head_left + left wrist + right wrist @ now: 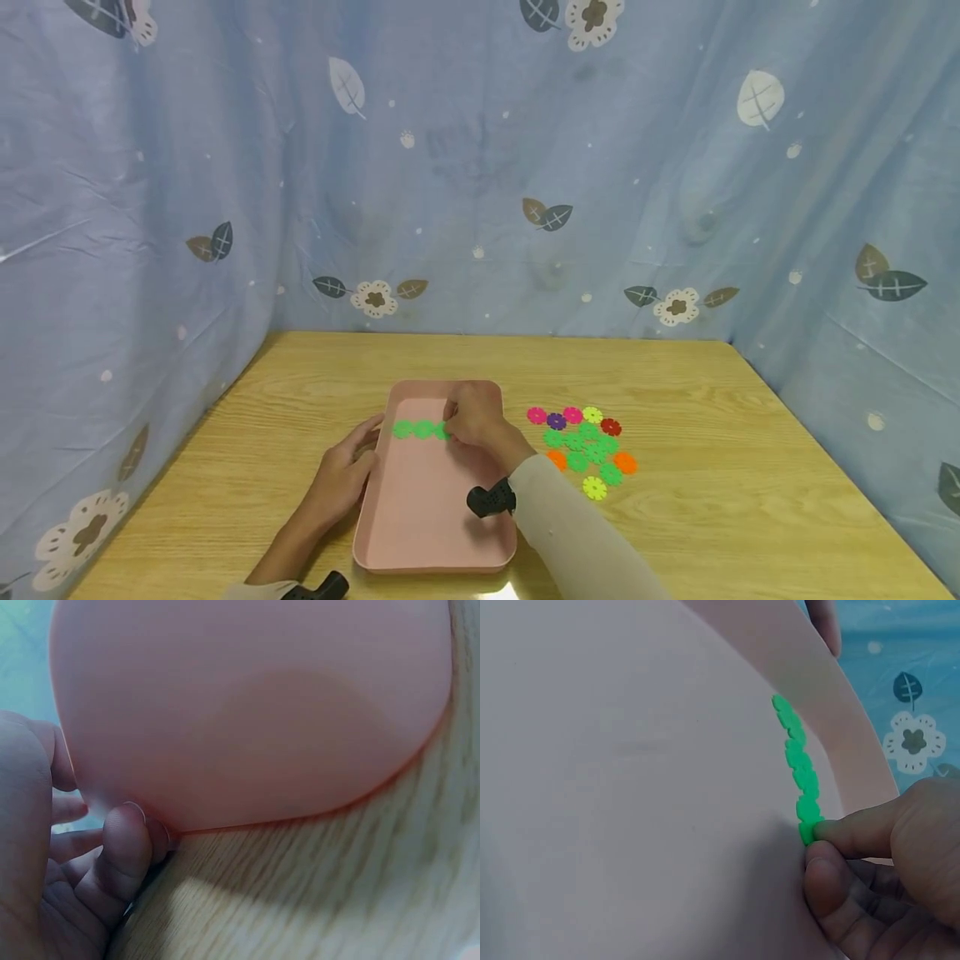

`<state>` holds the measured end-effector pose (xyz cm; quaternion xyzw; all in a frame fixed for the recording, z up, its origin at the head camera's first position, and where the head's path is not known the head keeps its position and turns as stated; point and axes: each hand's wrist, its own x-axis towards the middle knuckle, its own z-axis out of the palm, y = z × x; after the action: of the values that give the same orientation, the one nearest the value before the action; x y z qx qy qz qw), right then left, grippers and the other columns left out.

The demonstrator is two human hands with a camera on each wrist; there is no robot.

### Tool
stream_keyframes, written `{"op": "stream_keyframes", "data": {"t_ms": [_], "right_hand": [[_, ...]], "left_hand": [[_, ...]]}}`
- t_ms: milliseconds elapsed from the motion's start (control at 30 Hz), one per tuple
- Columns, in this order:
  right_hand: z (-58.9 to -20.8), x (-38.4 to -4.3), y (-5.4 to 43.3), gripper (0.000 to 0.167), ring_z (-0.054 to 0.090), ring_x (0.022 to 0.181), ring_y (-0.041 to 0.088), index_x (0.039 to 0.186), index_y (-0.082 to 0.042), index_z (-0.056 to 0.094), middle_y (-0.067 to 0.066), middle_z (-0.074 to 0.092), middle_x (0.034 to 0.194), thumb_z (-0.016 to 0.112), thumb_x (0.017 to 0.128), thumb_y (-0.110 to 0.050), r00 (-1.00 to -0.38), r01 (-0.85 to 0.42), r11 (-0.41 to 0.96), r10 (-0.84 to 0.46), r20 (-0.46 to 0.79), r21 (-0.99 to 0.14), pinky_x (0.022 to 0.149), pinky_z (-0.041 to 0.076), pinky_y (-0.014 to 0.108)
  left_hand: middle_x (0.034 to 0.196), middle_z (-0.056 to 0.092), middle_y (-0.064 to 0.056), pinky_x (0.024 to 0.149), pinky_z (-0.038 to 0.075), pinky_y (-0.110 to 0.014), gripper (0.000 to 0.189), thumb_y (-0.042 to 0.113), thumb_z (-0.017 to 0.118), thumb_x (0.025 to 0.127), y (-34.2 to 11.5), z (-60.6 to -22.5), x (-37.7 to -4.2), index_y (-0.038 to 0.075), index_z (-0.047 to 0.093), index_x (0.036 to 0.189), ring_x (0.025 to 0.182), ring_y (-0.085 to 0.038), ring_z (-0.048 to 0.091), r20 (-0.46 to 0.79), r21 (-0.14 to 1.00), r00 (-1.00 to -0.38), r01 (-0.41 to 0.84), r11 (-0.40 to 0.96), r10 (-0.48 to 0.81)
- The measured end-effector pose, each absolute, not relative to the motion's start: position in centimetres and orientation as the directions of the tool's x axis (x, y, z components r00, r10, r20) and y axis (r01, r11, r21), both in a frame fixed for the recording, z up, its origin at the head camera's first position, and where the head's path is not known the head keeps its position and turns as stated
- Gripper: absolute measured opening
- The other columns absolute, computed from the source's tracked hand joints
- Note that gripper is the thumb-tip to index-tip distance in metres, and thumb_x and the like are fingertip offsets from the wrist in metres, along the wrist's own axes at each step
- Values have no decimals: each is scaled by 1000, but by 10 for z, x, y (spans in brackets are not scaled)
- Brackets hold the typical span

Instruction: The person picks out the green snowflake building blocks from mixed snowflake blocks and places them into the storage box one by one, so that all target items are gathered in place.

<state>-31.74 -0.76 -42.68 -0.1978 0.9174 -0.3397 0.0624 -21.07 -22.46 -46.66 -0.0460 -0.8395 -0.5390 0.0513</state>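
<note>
A pink tray (438, 508) lies on the table with a row of green notched plastic discs (424, 429) across its far part. In the right wrist view the discs (799, 761) run in one chain, end to end. My right hand (476, 417) reaches into the tray and pinches the green disc (808, 831) at the right end of that row between thumb and finger. Along the tray's left side, my left hand (345, 475) holds the edge from outside. The left wrist view shows its thumb (126, 832) against the tray wall (255, 750).
Right of the tray lies a loose group of notched discs: several green discs (596, 452), pink discs (537, 415), orange discs (625, 463), yellow discs (594, 488), a purple disc (557, 422) and a red disc (611, 427). A blue patterned curtain (480, 167) surrounds the wooden table (720, 500).
</note>
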Motion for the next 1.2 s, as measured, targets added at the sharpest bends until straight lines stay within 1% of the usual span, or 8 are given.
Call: {"op": "stream_keyframes", "data": {"t_ms": [200,400,467,567,667,833,1033,1200], "right_hand": [[-425,-316,-5,8,60,46,7,78,-5,74,-3,64,57,75,82,2,-907,-339,680,-420,33,-650,50,51,21],[-419,-315,-4,7,58,44,8,83,-6,72,-2,63,58,69,90,-3,-895,-343,665,-445,17,-664,49,50,23],[-416,-315,-2,5,60,48,7,90,-6,73,-2,67,63,68,91,-7,-889,-377,692,-457,31,-616,57,53,25],[-410,-314,1,16,63,65,9,106,-6,73,-2,70,76,66,93,-13,-879,-413,728,-476,29,-547,76,54,31],[-403,-314,5,27,62,85,17,119,-5,69,2,69,92,66,95,-16,-877,-406,731,-480,9,-548,86,52,39],[-393,-315,13,33,63,95,25,126,-3,64,10,66,101,68,96,-14,-874,-380,682,-485,2,-625,80,55,42],[-388,-312,30,34,64,97,27,126,-2,63,12,66,105,68,95,-13,-850,-456,645,-519,86,-613,82,55,43],[-385,-304,51,31,62,88,22,125,-3,62,10,64,105,66,96,-13,-849,-466,616,-513,125,-635,76,55,39]], "left_hand": [[142,57,-23,92,58,-46,57,10,46,97,-223,-466,-210,9,42,154,124,-45,60,140,894,-990,131,429,11],[143,56,-23,96,55,-49,57,11,45,97,-223,-466,-212,11,42,154,128,-45,57,149,892,-989,143,429,19],[144,56,-23,97,55,-50,56,11,45,98,-223,-467,-212,11,41,154,129,-45,56,150,893,-988,147,424,26],[144,55,-23,98,54,-51,56,12,45,98,-223,-468,-211,11,41,154,130,-46,55,149,899,-988,148,413,31],[143,56,-23,97,55,-50,56,11,46,98,-223,-468,-210,11,42,154,128,-46,57,150,901,-988,147,408,25],[142,57,-23,96,55,-50,56,10,46,98,-223,-468,-209,11,42,154,126,-45,58,157,900,-988,147,411,10],[143,57,-22,98,54,-51,56,11,46,98,-223,-469,-210,11,42,154,128,-44,58,154,899,-988,143,414,6],[144,56,-21,100,52,-52,57,11,46,98,-222,-468,-208,11,42,154,129,-45,56,144,900,-989,135,415,9]]}}
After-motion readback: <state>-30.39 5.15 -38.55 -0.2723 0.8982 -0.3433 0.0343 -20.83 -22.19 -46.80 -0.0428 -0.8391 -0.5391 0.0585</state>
